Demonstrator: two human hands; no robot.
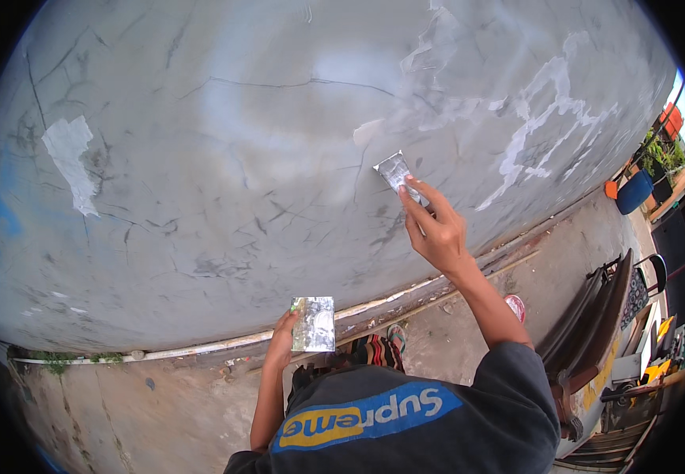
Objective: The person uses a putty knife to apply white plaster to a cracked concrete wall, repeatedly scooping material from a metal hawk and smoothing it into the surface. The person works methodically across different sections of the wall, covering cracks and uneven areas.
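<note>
My right hand [435, 225] is closed on a small flat metal scraper [391, 164], its edge at the grey, cracked wall [271, 150], near a pale smeared patch. Lower down, my left hand [282, 338] grips a rectangular metal plate [313, 324] with whitish residue on its face. White patching streaks [536, 118] cross the wall above and right of the scraper. Another white patch [69, 158] is at the left.
A pipe [160, 351] runs along the wall's base above the concrete floor [152, 411]. At the right are a brown wooden bench [587, 332], a blue barrel [633, 192], plants [662, 154] and piled items. Sandaled feet [396, 338] show below me.
</note>
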